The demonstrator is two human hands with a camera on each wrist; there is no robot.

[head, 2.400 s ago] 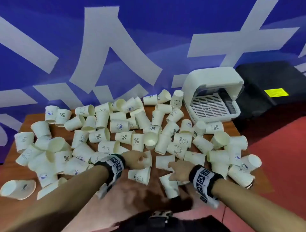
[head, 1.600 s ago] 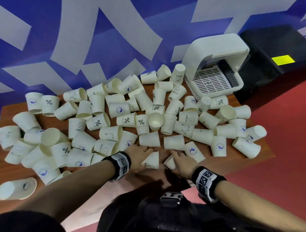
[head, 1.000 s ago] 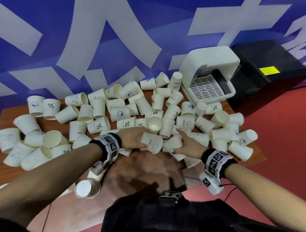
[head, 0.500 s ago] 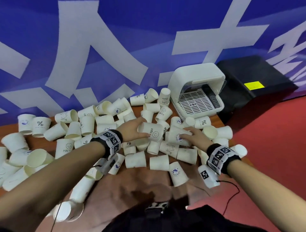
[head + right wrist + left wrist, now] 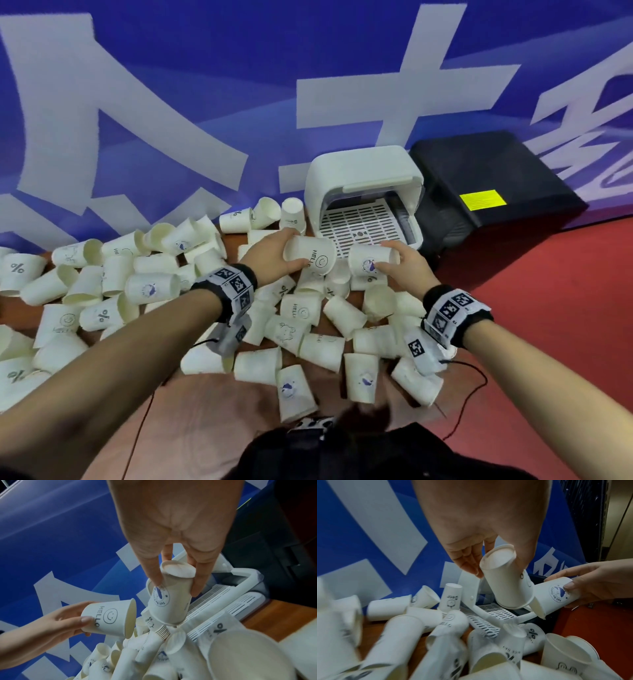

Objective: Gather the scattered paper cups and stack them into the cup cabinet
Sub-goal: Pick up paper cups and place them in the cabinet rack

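**2 cups lifted in front of the cup cabinet**

The left hand (image 5: pixel 270 255) grips a white paper cup printed "HELLO" with a smiley face (image 5: pixel 310 255); its fingers curl round the base end and the thumb presses the side. The cup is held off the table with its long axis nearly level, base toward the left, open mouth toward the right. The right hand (image 5: pixel 406 263) pinches a second cup bearing a round blue stamp (image 5: pixel 370 262) (the ring of lettering is too blurred to read with certainty), with fingers on one side and thumb on the other near the base. Its base points right and its mouth faces left and downward, toward the mouth of the HELLO cup; the 2 rims are close but apart.

Both cups hang just in front of the white cup cabinet (image 5: pixel 363 178), whose lid stands raised over a slotted tray (image 5: pixel 359 219). Below lie the scattered cups (image 5: pixel 150 289) on the brown table (image 5: pixel 205 411), mostly on their sides; readable prints include "%", "HELLO" and "Bear". One upside-down stack (image 5: pixel 293 214) stands just left of the cabinet. A black box with a yellow label (image 5: pixel 483 198) sits to the cabinet's right.
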